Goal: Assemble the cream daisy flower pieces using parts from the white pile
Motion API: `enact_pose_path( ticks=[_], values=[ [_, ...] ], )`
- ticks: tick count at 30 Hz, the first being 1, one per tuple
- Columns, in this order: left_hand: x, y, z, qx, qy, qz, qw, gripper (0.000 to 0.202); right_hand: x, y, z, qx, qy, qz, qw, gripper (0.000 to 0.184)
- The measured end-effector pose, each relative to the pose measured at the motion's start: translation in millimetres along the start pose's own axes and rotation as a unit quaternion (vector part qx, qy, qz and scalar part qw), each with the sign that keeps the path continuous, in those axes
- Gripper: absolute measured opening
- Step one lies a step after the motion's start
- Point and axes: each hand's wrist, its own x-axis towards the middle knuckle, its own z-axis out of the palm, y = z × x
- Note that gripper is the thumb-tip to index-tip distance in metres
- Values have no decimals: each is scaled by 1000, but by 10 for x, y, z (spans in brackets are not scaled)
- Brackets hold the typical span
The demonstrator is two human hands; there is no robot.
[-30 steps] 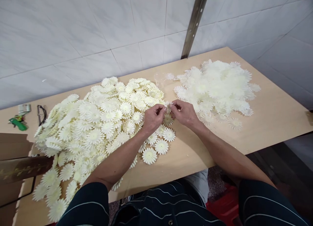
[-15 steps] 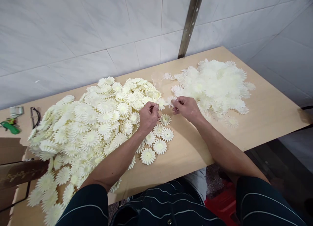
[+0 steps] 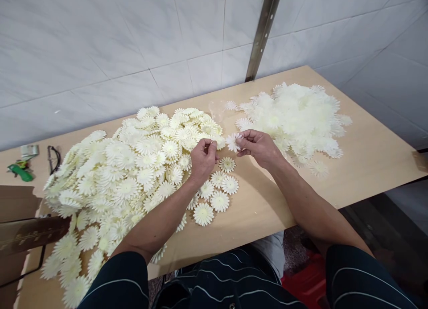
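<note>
My right hand (image 3: pixel 260 148) pinches a thin white flower-shaped petal piece (image 3: pixel 232 142) between thumb and fingers. The piece faces me and stands out to the left of the fingertips. My left hand (image 3: pixel 203 161) is closed in a pinch at the right edge of a large heap of cream flower pieces (image 3: pixel 125 166); what its fingertips hold, if anything, is too small to make out. Just below the hands, several separate flower pieces (image 3: pixel 220 201) lie flat on the table. Behind my right hand rises a second pile of paler, translucent-looking flower pieces (image 3: pixel 297 115).
The wooden table (image 3: pixel 267 206) stands against a tiled wall (image 3: pixel 187 28) with a metal upright (image 3: pixel 264 32). At the left lie a green-handled tool (image 3: pixel 20 171) and dark-framed glasses (image 3: pixel 53 159). A clear plastic piece (image 3: pixel 217 110) lies between the piles. A red stool (image 3: pixel 306 280) is below.
My right hand has turned the petal piece so more of its face shows. My left hand stays nearly in place, still pinched. The whole view has shifted slightly.
</note>
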Motion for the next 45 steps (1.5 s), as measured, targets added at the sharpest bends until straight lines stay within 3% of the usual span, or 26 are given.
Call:
enact_pose_path(
  ticks=[5, 8, 11, 15, 17, 20, 27, 30, 32, 35, 38, 42, 45],
  values=[
    [-21, 20, 6, -14, -19, 4, 1000, 43, -21, 60, 53, -106, 53, -56, 991, 54],
    [-53, 46, 22, -31, -34, -16, 999, 49, -57, 120, 129, -231, 115, -117, 959, 34],
    [-91, 79, 36, -58, -57, -12, 997, 54, -86, 159, 189, -297, 139, -142, 934, 21],
    [-87, 70, 38, -75, -97, -17, 992, 57, -82, 159, 201, -187, 56, -76, 978, 35],
    [-49, 33, 32, -76, -78, -36, 993, 58, -66, 138, 184, -85, 14, -35, 996, 49],
    [18, -30, 25, -85, -21, -56, 995, 58, -49, 84, 153, 6, 13, -5, 1000, 60],
    [39, -40, 36, -83, -3, -53, 995, 56, -58, -11, 133, 17, 11, 11, 1000, 63],
    [19, -22, 33, -75, -11, -47, 996, 53, -31, -24, 13, -81, 46, -31, 995, 58],
    [7, -15, 31, -69, -26, -48, 996, 51, -2, -43, -151, -227, 100, -81, 965, 50],
    [-7, -5, 34, -70, -47, -48, 995, 51, 32, -91, -456, -447, 193, -132, 863, 46],
    [-13, 10, 40, -74, -54, -45, 995, 51, 31, -150, -704, -545, 226, -132, 797, 37],
    [-19, 24, 35, -67, -47, -31, 996, 50, 5, -236, -841, -582, 282, -130, 752, 29],
    [-40, 25, 24, -45, -38, -8, 998, 47, -9, -309, -831, -565, 324, -173, 739, 24]
  ],
)
